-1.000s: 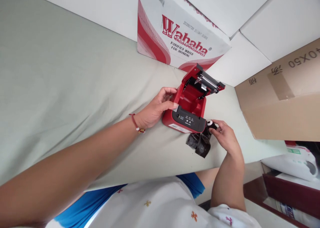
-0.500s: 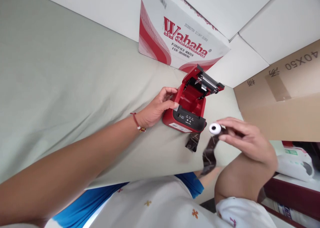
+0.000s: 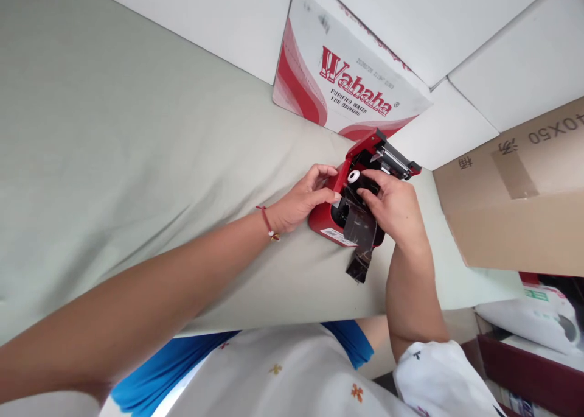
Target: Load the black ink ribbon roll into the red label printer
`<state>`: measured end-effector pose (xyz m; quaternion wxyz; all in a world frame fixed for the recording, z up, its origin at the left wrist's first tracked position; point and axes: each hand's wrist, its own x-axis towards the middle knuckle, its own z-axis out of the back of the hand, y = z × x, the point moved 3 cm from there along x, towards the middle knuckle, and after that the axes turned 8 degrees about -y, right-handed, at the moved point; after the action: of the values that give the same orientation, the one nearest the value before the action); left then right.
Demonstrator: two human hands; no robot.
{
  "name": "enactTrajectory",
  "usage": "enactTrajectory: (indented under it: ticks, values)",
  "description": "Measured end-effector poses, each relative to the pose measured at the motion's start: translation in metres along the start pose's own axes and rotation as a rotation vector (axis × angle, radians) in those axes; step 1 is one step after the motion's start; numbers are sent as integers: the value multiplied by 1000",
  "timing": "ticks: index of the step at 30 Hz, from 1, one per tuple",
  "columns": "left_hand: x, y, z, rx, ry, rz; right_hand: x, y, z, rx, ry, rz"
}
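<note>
The red printer (image 3: 323, 217) has its lid (image 3: 366, 144) up, not yet shut — fingers of the left hand (image 3: 305, 203) clasp its side. Those of the right hand (image 3: 398, 205) pinch the black roll (image 3: 354, 178) inside, strip (image 3: 360, 229) trailing out front — whether it's seated is hidden.

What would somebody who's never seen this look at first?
Probably the red machine with its lid up, right of centre. Next, the dark roll with a white end, held in the right hand at the machine's opening. Behind stands a Wahaha box.
</note>
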<state>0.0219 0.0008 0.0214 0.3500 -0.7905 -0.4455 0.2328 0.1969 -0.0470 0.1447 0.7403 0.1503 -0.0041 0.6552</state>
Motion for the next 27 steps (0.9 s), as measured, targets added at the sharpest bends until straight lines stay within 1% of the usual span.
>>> enactTrajectory:
  ticks: [3, 5, 9, 11, 14, 16, 18, 20, 23, 27]
  values:
    - [0, 0, 0, -10, 4, 5, 5, -2, -6, -50, -44, -8]
    - [0, 0, 0, -7, 10, 2, 2, -5, -7, -4, -66, -9]
    - [-1, 0, 0, 6, -4, -3, -22, -10, 3, 267, -66, 26]
    - [-1, 0, 0, 12, -5, -2, -38, -11, 11, 346, -94, 51]
    - [-2, -2, -1, 23, -9, -1, -50, -16, 17, 346, -161, 100]
    - [-3, -4, -2, 31, -13, 4, -45, -21, 14, 321, -182, 89]
    - [-4, -6, -2, 38, -13, 11, -32, -27, 7, 277, -129, 33]
    - [-4, -7, -2, 44, -9, 14, -16, -29, 0, 193, -29, -8]
    - [-4, -7, -2, 50, -8, 5, 1, -22, -2, 16, 72, 18]
    - [-3, -5, -2, 34, -20, 4, 7, -8, -1, -168, 159, 67]
